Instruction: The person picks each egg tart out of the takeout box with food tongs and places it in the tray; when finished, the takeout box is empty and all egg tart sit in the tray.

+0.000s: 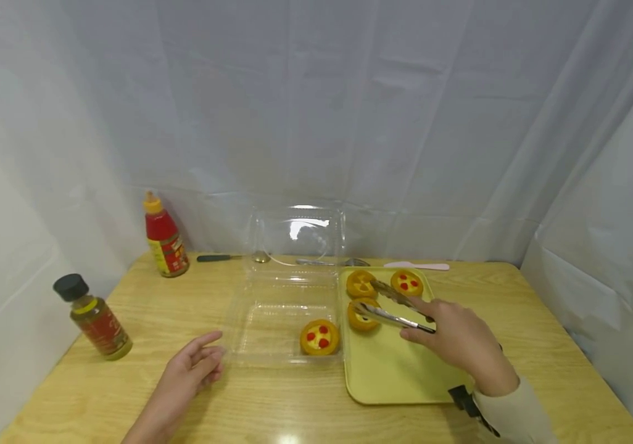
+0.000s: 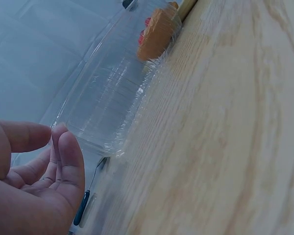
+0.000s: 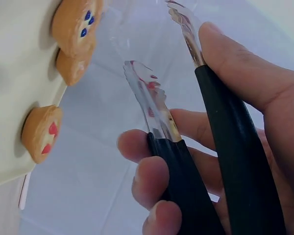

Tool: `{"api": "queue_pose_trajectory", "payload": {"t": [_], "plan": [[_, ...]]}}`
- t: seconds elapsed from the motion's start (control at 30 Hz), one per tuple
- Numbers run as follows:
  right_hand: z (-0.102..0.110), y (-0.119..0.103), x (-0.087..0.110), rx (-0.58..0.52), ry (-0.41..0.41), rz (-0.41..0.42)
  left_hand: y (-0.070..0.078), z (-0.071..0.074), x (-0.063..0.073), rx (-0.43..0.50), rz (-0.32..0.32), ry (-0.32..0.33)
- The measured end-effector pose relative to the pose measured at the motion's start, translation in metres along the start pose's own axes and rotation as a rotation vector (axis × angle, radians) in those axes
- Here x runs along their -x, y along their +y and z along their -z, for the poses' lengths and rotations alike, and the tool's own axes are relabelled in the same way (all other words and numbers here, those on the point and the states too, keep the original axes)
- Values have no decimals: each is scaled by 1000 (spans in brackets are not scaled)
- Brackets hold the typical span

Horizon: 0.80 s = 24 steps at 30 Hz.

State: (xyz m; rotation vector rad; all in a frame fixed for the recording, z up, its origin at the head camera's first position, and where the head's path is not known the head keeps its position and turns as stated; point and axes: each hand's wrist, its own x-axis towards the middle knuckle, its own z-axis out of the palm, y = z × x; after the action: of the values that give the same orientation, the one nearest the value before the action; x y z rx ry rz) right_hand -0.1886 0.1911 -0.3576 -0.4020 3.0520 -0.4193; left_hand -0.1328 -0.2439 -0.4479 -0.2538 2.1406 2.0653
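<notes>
My right hand (image 1: 455,339) grips metal tongs (image 3: 235,161) by their dark handles, the arms spread apart. In the head view their tips overlap two tarts on the yellow tray (image 1: 400,376): one plain-topped tart (image 1: 359,280) and one tart with dark blue bits (image 1: 362,327). The right wrist view shows nothing between the tips. Another tart with red pieces (image 1: 407,283) lies at the tray's far right. A clear hinged container (image 1: 272,336) stands open, holding a red-topped tart (image 1: 319,337). My left hand (image 1: 186,370), fingers loosely bent, is at its left edge; I cannot tell whether it touches.
A red sauce bottle (image 1: 165,240) and a dark-capped bottle (image 1: 100,327) stand at the left. Along the back lie a dark-handled utensil (image 1: 216,258), a metal spoon (image 1: 356,262) and a pink knife (image 1: 422,266). A pale curtain (image 1: 316,123) hangs behind the table.
</notes>
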Motion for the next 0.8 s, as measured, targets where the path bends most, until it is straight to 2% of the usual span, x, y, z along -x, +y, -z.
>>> {"api": "queue_pose_trajectory", "payload": {"t": [0.37,0.53,0.8], "plan": [[-4,-21,-1,-12,154,128,-2,0,-1,8,-3,9],[-7,-36,-5,12,151,173,-1,1,1,5,-14,5],[-13,-59,-11,103,75,197,-2,0,0,10,-12,9]]}}
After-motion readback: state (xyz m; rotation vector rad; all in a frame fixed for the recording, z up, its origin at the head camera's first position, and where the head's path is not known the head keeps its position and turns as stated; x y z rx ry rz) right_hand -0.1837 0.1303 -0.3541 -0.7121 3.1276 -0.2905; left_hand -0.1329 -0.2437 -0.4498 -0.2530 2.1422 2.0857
